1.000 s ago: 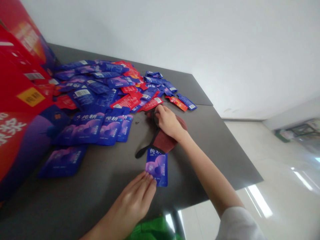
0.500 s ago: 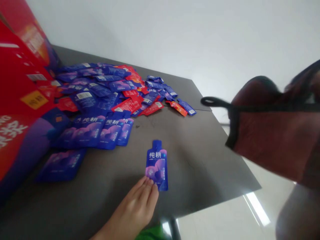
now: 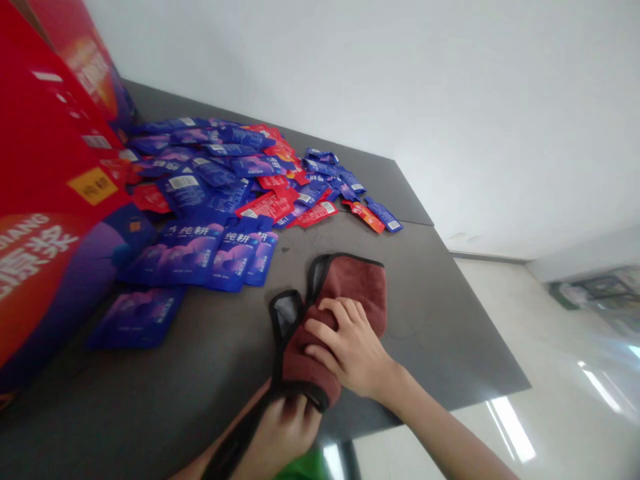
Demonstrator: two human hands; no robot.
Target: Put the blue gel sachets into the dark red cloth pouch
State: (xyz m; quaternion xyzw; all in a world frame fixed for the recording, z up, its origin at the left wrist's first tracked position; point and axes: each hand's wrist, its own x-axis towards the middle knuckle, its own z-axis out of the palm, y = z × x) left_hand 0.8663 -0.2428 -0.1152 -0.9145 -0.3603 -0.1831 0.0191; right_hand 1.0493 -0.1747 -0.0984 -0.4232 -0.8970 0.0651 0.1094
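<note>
A brown fabric piece with black edging [image 3: 357, 280] lies bunched on the grey table in front of me, and a black strap runs from it over my left forearm. My right hand [image 3: 353, 343] rests on top with curled fingers gripping the fabric. Closed up at the fabric's lower edge is my left hand [image 3: 287, 427], its fingertips hidden under the cloth, so what it holds cannot be seen. The blue pouch from the earlier frame is out of sight. Left of the cloth, several blue spouted pouches [image 3: 233, 257] lie overlapping, with a single blue pouch [image 3: 137, 320] nearer to me.
A heap of blue and red pouches [image 3: 215, 157] covers the back of the grey table [image 3: 435, 333]. Large red printed boxes [image 3: 60, 173] stand at the left. A white wall [image 3: 350, 67] rises behind, and the table's right edge drops to a pale floor [image 3: 490, 287].
The brown fabric has come from the right down onto the table, with my right hand now on it. It covers the spot where my left hand held a blue pouch.
</note>
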